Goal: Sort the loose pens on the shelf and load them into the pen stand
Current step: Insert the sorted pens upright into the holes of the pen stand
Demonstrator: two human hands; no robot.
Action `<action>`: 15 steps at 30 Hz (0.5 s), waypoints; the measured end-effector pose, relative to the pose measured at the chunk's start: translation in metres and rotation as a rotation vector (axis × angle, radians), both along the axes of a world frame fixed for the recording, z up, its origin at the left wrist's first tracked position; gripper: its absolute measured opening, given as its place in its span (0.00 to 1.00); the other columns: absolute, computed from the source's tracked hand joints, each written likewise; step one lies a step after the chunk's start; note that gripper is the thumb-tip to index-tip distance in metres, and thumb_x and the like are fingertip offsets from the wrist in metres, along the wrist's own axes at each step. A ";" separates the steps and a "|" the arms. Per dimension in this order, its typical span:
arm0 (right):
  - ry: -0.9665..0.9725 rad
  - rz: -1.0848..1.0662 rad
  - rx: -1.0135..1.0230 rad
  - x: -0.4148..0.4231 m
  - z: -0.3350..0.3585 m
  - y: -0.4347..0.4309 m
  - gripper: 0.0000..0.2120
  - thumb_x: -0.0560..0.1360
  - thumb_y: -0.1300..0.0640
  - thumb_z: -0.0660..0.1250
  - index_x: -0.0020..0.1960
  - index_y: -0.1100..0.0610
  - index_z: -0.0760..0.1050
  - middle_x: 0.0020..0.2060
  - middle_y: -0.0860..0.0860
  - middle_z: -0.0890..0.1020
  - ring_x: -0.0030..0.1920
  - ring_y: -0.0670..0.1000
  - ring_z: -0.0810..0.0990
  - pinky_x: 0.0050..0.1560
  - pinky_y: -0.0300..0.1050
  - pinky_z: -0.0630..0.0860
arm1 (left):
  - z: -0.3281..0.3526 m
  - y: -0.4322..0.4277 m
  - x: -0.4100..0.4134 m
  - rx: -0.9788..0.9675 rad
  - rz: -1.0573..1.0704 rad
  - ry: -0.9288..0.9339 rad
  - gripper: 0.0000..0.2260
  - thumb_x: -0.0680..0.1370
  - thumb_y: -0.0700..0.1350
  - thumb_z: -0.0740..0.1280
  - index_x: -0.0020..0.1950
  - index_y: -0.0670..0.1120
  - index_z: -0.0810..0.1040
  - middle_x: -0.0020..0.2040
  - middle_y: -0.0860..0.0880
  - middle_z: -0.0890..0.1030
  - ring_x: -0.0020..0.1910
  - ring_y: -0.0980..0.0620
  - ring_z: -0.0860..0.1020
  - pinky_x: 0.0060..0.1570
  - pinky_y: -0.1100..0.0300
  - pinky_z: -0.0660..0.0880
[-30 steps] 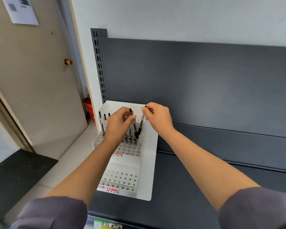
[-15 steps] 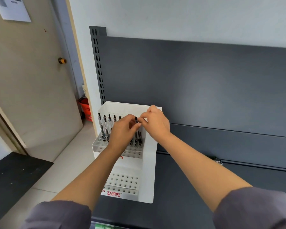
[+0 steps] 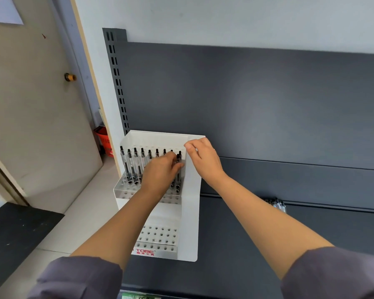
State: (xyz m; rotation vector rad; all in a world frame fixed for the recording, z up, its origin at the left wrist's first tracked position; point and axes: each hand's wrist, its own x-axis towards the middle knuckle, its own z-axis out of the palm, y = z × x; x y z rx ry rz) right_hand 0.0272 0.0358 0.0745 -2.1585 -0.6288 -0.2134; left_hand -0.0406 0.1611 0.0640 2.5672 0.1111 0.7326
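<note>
With left hand pinching pen at back row's 3 o'clock end and right hand gripping pen stand wall, treat pen as light, stiff, likely slick; hold mid-barrel; fetch loose pens from 3 o'clock.

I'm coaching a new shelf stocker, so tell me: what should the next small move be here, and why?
Probably press the clear black-capped pen down into its hole and release it. The left hand pinches it at the right end of the row, the right hand steadies the white plastic pen stand by its side wall, and loose pens wait on the dark grey metal shelf.
</note>
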 end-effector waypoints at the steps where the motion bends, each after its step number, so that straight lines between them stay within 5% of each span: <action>1: 0.007 -0.001 0.011 0.000 -0.002 -0.001 0.15 0.81 0.49 0.53 0.56 0.52 0.76 0.56 0.49 0.73 0.55 0.52 0.74 0.54 0.50 0.74 | -0.001 -0.001 -0.001 0.020 0.008 0.006 0.12 0.77 0.50 0.66 0.48 0.41 0.77 0.40 0.44 0.82 0.39 0.44 0.79 0.39 0.52 0.76; 9: 0.015 -0.018 0.033 -0.004 -0.011 -0.011 0.13 0.81 0.49 0.55 0.55 0.52 0.75 0.53 0.47 0.73 0.50 0.48 0.74 0.50 0.47 0.74 | -0.002 -0.004 -0.005 0.027 0.063 0.051 0.12 0.77 0.53 0.65 0.46 0.44 0.77 0.39 0.47 0.80 0.39 0.46 0.78 0.34 0.59 0.68; 15: -0.024 -0.028 -0.058 -0.003 -0.018 -0.037 0.12 0.81 0.49 0.56 0.56 0.53 0.74 0.54 0.49 0.73 0.47 0.48 0.76 0.49 0.50 0.77 | 0.006 -0.020 -0.015 -0.043 0.064 -0.098 0.11 0.76 0.52 0.67 0.43 0.47 0.68 0.39 0.52 0.73 0.38 0.51 0.72 0.30 0.60 0.64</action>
